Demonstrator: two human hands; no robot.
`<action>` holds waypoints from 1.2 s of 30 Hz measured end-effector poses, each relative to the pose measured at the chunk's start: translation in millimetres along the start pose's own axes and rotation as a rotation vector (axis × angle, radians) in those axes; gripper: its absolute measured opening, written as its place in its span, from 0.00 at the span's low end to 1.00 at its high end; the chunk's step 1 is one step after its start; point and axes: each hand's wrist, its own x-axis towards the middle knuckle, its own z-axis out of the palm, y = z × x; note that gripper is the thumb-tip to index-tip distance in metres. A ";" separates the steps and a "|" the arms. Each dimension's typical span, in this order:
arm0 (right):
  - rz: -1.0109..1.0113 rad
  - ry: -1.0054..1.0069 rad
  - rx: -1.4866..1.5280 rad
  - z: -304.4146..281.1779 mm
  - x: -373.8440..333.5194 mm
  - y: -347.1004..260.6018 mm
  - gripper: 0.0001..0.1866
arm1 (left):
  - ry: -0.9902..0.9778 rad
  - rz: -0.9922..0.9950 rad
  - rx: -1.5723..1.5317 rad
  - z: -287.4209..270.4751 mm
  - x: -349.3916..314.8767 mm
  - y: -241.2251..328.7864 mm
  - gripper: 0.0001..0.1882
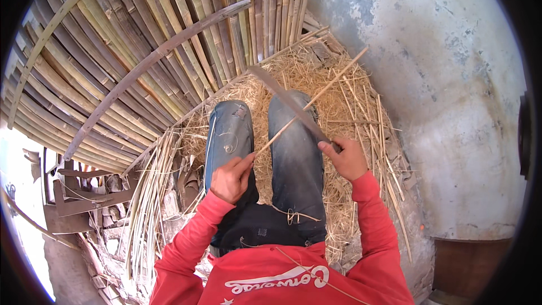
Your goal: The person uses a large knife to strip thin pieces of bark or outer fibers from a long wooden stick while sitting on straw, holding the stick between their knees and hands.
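My left hand (232,179) is closed around the near end of a thin bamboo stick (345,66), which slants away up to the right over my knees. In my right hand (346,159) is the handle of a long-bladed knife (276,88). Its broad, dull blade points up to the left and crosses the stick above my right thigh. Whether the edge touches the stick, I cannot tell. My jeans (296,164) lie beneath both, with a thin strip (292,214) on my lap.
Pale shavings (339,214) cover the ground around my legs. Bundles of thin bamboo strips lie at the left (148,209) and right (379,141). A bamboo slat panel (152,39) with curved crosspieces rises at the far left. A stained wall (451,107) stands at the right.
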 end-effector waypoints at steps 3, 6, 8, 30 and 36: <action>-0.037 -0.088 -0.093 -4.5 -8.1 -21.1 0.33 | -0.003 -0.068 -0.165 6.2 2.6 5.0 0.13; -0.064 -0.159 -0.148 -4.3 -11.4 -32.9 0.35 | -0.053 -0.185 -0.364 8.2 -1.5 0.6 0.11; -0.055 -0.203 -0.142 -0.8 -10.6 -33.0 0.35 | -0.113 -0.253 -0.424 5.0 -2.8 -1.8 0.11; -0.180 -0.119 -0.268 8.2 21.3 -20.2 0.33 | -0.142 -0.414 -0.812 18.1 -14.4 -1.4 0.15; -0.124 -0.067 -0.233 18.0 15.8 -29.1 0.34 | -0.148 -0.425 -0.794 17.7 -14.3 -1.8 0.15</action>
